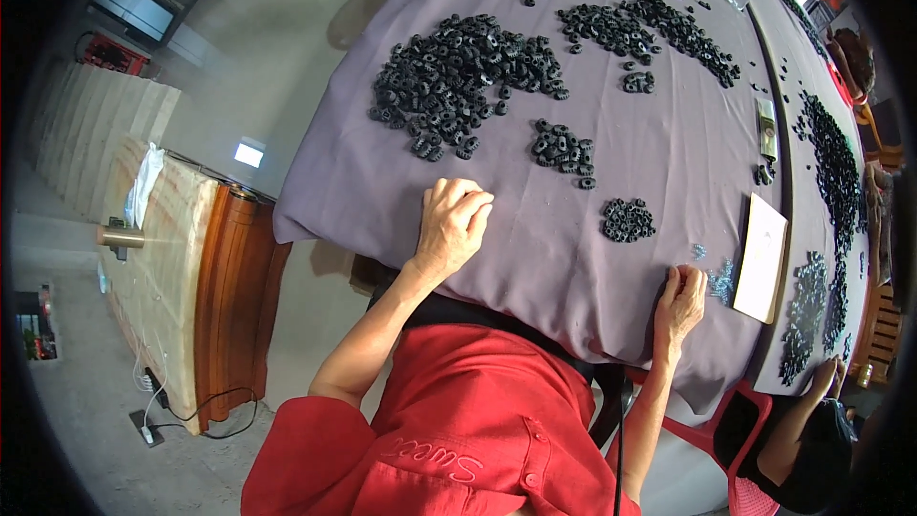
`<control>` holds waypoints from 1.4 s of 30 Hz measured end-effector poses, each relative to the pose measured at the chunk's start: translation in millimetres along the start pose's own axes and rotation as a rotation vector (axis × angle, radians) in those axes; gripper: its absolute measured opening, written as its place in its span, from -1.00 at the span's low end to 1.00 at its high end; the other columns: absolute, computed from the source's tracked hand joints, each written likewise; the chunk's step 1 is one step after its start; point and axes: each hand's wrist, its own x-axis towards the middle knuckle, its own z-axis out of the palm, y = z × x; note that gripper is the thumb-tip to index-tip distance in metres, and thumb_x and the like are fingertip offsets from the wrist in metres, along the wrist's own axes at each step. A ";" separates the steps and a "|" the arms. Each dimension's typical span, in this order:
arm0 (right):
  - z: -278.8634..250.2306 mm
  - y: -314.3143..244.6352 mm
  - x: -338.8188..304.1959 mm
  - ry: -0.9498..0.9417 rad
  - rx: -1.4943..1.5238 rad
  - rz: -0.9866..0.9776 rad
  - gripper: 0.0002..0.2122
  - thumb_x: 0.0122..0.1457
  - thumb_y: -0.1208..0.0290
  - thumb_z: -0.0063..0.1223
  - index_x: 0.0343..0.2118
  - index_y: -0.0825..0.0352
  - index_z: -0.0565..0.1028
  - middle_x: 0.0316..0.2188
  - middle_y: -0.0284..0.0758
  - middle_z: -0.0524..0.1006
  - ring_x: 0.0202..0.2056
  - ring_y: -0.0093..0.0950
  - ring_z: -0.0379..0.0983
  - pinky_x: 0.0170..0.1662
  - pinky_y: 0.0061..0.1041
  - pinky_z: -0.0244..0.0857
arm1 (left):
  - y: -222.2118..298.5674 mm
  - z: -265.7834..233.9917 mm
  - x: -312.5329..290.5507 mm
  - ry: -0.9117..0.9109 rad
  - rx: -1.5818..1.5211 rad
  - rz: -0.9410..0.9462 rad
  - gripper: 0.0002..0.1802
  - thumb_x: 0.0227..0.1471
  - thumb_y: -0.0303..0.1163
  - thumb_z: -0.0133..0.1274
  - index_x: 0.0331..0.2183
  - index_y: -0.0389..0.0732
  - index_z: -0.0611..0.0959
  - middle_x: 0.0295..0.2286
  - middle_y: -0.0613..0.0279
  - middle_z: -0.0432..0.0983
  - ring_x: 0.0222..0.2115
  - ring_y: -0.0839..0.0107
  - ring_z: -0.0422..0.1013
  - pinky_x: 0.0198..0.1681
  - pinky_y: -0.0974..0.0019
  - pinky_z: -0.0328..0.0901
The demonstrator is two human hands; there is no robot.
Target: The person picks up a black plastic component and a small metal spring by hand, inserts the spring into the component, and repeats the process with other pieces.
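Observation:
My left hand (454, 225) is over the table's near edge with its fingers curled together; anything inside is hidden. In front of it lie a big heap of small black plastic pieces with holes (458, 72) and a smaller cluster of black pieces (562, 147). My right hand (681, 298) rests by the near edge, fingertips pressed together, and I cannot make out what they hold. Just right of it is a little pile of tiny clear-bluish pieces (722, 281). A neat round group of black pieces (628, 220) sits between the hands, farther in.
A grey-purple cloth (535, 248) covers the table. A cream card (760, 258) lies at right, near a small flat packet (767, 129). More black pieces (829, 167) spread over the adjoining table, where another person's hands (827, 377) work. A wooden, stone-topped counter (234, 296) stands left.

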 end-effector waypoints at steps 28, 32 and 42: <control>-2.3 2.3 -3.8 0.049 0.164 0.115 -0.92 0.12 0.50 0.02 -0.38 0.35 0.38 -0.55 -0.19 0.43 -0.53 -0.24 0.41 -0.44 -0.35 0.26 | 59.5 74.8 54.9 -0.006 -0.089 0.137 -0.87 -0.14 -0.43 0.16 -0.41 -0.08 0.61 -0.43 0.38 0.40 -0.33 0.31 0.29 -0.24 0.19 0.16; -2.5 -2.5 -2.2 0.071 0.184 0.092 -0.91 0.09 0.52 0.05 -0.38 0.35 0.38 -0.54 -0.20 0.44 -0.52 -0.25 0.41 -0.43 -0.37 0.27 | 66.8 94.6 62.9 -0.098 -0.015 0.086 -0.78 -0.14 -0.42 0.17 -0.33 -0.09 0.59 -0.39 0.32 0.40 -0.30 0.28 0.29 -0.21 0.19 0.19; -5.5 1.7 -2.5 0.041 0.216 0.066 -0.91 0.04 0.61 0.00 -0.37 0.36 0.41 -0.42 -0.22 0.45 -0.39 -0.25 0.44 -0.34 -0.40 0.30 | 64.3 92.6 54.3 -0.050 -0.351 -0.007 -0.84 -0.07 -0.46 0.11 -0.33 -0.10 0.57 -0.40 0.28 0.37 -0.36 0.30 0.30 -0.23 0.21 0.18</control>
